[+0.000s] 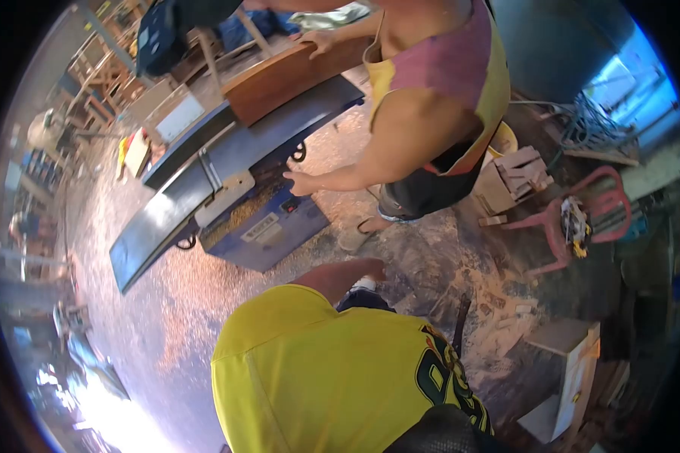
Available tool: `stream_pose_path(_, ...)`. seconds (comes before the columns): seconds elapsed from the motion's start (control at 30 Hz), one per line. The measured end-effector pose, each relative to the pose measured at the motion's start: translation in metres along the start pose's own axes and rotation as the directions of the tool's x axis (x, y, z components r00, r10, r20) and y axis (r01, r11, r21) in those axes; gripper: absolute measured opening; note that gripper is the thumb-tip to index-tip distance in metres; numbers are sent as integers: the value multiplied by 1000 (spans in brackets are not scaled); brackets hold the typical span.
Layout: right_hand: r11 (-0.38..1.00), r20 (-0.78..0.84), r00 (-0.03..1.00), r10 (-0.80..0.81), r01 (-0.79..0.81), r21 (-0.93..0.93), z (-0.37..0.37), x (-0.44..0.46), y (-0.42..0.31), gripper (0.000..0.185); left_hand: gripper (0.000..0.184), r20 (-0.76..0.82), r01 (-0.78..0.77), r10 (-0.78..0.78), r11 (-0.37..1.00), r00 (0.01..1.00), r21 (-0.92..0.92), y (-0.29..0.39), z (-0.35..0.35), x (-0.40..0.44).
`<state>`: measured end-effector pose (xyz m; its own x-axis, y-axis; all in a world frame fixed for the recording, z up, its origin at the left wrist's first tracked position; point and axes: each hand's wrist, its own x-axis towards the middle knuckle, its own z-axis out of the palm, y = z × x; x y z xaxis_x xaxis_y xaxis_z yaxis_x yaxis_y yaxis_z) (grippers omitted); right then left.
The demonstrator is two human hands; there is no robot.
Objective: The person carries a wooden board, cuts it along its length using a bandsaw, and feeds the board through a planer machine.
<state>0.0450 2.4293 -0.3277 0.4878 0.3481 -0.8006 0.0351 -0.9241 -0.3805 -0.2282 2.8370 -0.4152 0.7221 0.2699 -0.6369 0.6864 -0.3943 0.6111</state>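
Note:
My left arm reaches out from a yellow shirt [310, 370]. My left hand [372, 269] hangs low over the floor, touching nothing that I can see; its fingers do not show clearly. My right hand is out of view. Ahead stands a blue jointer [140, 238] with a long metal table. A co-worker in a sleeveless top [446, 68] leans over it. One hand of the co-worker [321, 41] rests on a reddish-brown wooden board [279, 81] standing on edge on the machine. The other hand [301, 183] is by the switch [289, 204] on its side.
Wood shavings [185, 302] cover the floor around the machine. To the right are a red plastic chair [559, 234] with things on it, stacked wood pieces [521, 174] and a yellow bucket [504, 140]. Wooden frames [91, 68] stand at the far left. A wooden panel [574, 377] stands at lower right.

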Motion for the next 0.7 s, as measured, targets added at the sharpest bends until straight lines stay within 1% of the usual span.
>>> stream_pose_path(0.07,999,38,999,-27,28,-42,-24,23,-6,13,49,-9,113,-113,993,994,46,-3,7,-15)
stream_pose_path(0.1,997,56,998,-39,42,-62,-37,34,-6,13,49,-19,137,-136,990,991,24,-5,8,-19)
stream_pose_path(0.17,992,91,993,-69,78,-99,-65,59,-8,13,50,90,239,-229,964,969,-118,-6,18,-27)
stream_pose_path(0.2,988,111,990,-89,102,-115,-81,74,-11,13,50,72,257,-249,957,966,-135,-5,25,-31)
stream_pose_path(0.27,977,147,981,-129,152,-153,-119,103,-14,12,48,-149,270,-285,956,947,-116,2,42,-32)
stream_pose_path(0.3,967,169,974,-153,183,-179,-141,117,-18,12,46,-130,333,-347,936,929,-117,13,45,-31)
stream_pose_path(0.37,951,201,961,-192,233,-205,-181,143,-29,12,45,-215,354,-403,906,890,-232,39,57,-31)
stream_pose_path(0.4,941,213,954,-211,257,-221,-202,154,-38,12,45,-228,359,-415,899,881,-251,57,61,-29)
stream_pose_path(0.47,920,239,940,-243,302,-249,-239,175,-54,11,45,-348,231,-369,896,862,-379,91,73,-19)
stream_pose_path(0.5,908,254,931,-262,327,-262,-254,184,-64,11,45,-361,231,-385,886,850,-401,110,78,-14)
stream_pose_path(0.53,895,271,921,-278,351,-276,-266,194,-76,11,40,-485,128,-296,928,823,-349,127,81,-8)
stream_pose_path(0.57,880,289,912,-291,374,-294,-276,202,-87,11,39,-596,35,-206,958,776,-286,144,89,-6)
stream_pose_path(0.6,860,313,899,-305,401,-314,-284,208,-99,11,37,-691,-8,-218,951,689,-308,168,94,-13)
stream_pose_path(0.63,843,338,886,-317,426,-328,-288,213,-110,10,37,-704,0,-248,943,665,-332,173,104,-8)
stream_pose_path(0.7,804,383,861,-335,473,-361,-291,219,-134,10,38,-471,148,-368,885,801,-441,169,116,6)
